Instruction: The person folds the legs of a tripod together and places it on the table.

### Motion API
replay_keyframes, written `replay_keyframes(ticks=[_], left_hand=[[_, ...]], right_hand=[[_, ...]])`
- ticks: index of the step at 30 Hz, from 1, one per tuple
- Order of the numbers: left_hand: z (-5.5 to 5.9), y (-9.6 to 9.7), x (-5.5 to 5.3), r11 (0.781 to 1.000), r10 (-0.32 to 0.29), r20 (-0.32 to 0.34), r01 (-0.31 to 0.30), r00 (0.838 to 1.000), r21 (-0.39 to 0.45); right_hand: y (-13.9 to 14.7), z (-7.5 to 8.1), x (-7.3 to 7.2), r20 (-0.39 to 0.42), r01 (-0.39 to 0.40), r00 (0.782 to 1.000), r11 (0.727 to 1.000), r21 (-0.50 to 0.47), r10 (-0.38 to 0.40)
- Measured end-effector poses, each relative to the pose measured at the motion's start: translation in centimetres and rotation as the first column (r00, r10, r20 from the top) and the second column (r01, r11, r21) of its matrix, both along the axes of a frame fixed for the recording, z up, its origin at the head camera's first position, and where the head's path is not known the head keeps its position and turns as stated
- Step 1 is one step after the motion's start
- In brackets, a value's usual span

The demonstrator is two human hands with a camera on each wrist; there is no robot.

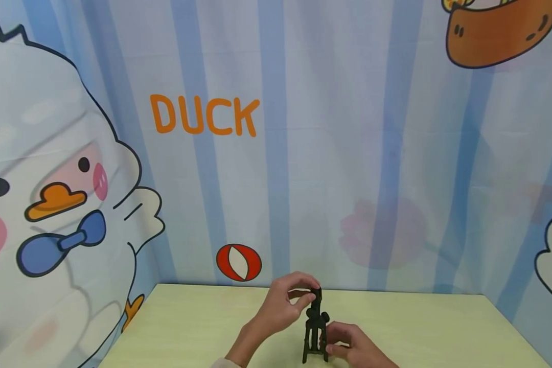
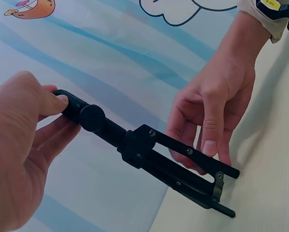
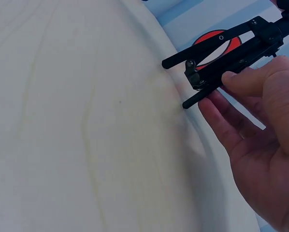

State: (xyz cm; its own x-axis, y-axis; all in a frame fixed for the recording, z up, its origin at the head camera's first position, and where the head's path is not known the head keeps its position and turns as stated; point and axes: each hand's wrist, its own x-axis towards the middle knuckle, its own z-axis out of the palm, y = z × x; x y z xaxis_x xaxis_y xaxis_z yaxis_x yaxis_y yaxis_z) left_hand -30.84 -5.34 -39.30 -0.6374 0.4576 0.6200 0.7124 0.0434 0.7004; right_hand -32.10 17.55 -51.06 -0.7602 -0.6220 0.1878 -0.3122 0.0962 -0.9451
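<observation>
A small black tripod (image 1: 315, 327) stands roughly upright between my two hands, its legs pointing down and only partly spread. At its top, the thumb and fingers of my left hand (image 1: 280, 305) pinch the narrow head end. Lower down, my right hand (image 1: 358, 345) pinches one leg between thumb and fingers, as the right wrist view shows. A round knob (image 2: 92, 118) sticks out just below the left hand's grip. Metal braces (image 2: 218, 186) join the legs near their feet. Whether the feet touch the table or hover just over it, I cannot tell.
Beneath the tripod is a pale yellow table (image 1: 188, 319) with its back edge near a curtain (image 1: 326, 153). The curtain has blue stripes, a big duck print (image 1: 50, 128) and the word DUCK.
</observation>
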Motion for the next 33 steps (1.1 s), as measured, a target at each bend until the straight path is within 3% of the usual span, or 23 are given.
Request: replay_keyframes(ticks=[5,12,17,25,33], left_hand=[[-0.3,-0.5,-1.2,0.993,-0.006,0.006,0.007,1.0,-0.114],[0.9,-0.8,-1.3,0.964,-0.004,-0.082,-0.018,0.997,-0.265],[1.4,-0.8,-1.3,0.95,-0.012,-0.093,-0.017,0.996,-0.313],[2.0,-1.2,-1.2,0.937,-0.002,-0.081,-0.027,0.997,-0.348],[1.7,-3.0,-1.6,0.964,0.034,-0.016,-0.037,0.999,-0.265]], right_hand=[[-0.8,-0.3,0.2,0.073,0.09,0.993,0.993,0.075,-0.096],[-2.7,-0.8,0.2,-0.019,0.213,0.977,0.967,0.137,-0.212],[-3.4,-0.8,0.2,-0.064,0.262,0.965,0.956,0.131,-0.256],[-3.4,-0.9,0.3,-0.151,0.282,0.952,0.956,0.082,-0.267],[-1.5,-0.3,0.2,-0.28,0.335,0.908,0.942,0.032,-0.313]])
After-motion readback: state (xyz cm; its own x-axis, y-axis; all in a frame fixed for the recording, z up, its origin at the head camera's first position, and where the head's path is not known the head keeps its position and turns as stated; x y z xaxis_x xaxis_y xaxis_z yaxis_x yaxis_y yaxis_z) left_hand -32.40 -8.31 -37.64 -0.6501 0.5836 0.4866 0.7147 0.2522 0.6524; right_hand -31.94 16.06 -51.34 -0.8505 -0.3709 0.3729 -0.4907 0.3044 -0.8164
